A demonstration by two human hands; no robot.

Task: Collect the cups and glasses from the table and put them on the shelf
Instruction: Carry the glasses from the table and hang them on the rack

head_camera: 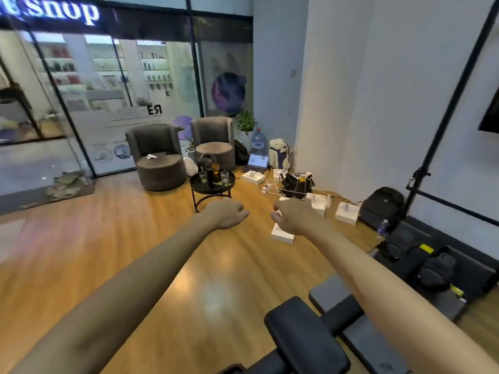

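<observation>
A small round black table (pixel 198 185) stands across the room in front of two armchairs. On it are several glasses: a clear one (pixel 203 176) at the left, an amber one (pixel 215 168) behind, and a clear one (pixel 224 176) at the right. Both my arms are stretched forward over the wooden floor. My left hand (pixel 226 214) and my right hand (pixel 292 216) hang in the air well short of the table, fingers loosely curled and apart, holding nothing. No shelf is in view.
Two grey armchairs (pixel 158 155) stand behind the table. White boxes (pixel 282 233), cables, a laptop (pixel 258 162), bags and a water jug (pixel 258 141) litter the floor at the right wall. A black padded bench (pixel 305 336) is near my feet. Glass wall at left.
</observation>
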